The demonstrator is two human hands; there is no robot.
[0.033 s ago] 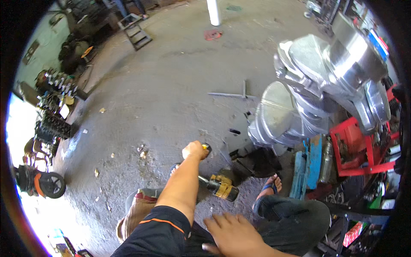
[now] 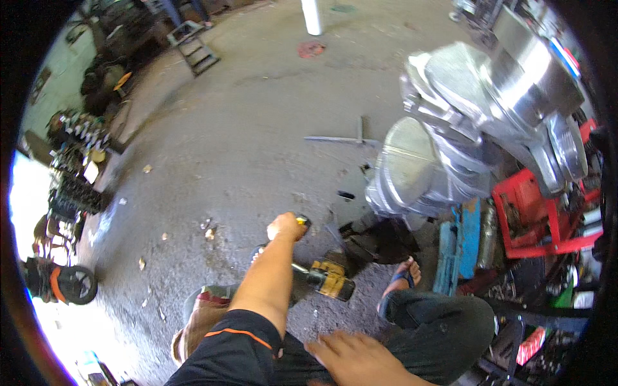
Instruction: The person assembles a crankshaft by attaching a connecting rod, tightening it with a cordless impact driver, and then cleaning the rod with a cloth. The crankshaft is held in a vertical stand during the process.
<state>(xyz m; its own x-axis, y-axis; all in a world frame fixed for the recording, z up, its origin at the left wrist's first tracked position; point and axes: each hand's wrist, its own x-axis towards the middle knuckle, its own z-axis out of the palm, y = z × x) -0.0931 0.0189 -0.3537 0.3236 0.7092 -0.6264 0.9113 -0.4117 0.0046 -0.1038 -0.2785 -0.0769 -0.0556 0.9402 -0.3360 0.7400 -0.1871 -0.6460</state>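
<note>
Almost nothing has shifted since the earlier frame: the left hand stays stretched forward at arm's length, and the right hand still lies on the person's dark trouser leg at the near edge.

The left hand is curled into a fist around a small dark object with a yellow tip, which pokes out on the right side of the knuckles; what the object is cannot be told. The right hand is flat, fingers spread loosely, holding nothing.

Just near of the left hand, on the concrete floor, lies a yellow and black power tool, partly hidden by the forearm. A foot in a blue sandal rests to its right. Farther right stands a stack of shiny metal engine parts, above a red metal frame and a blue upright piece. A red and white package sits at the near right; its print is unreadable. A cross-shaped wrench lies on the far floor, dark engine blocks to the left.
</note>
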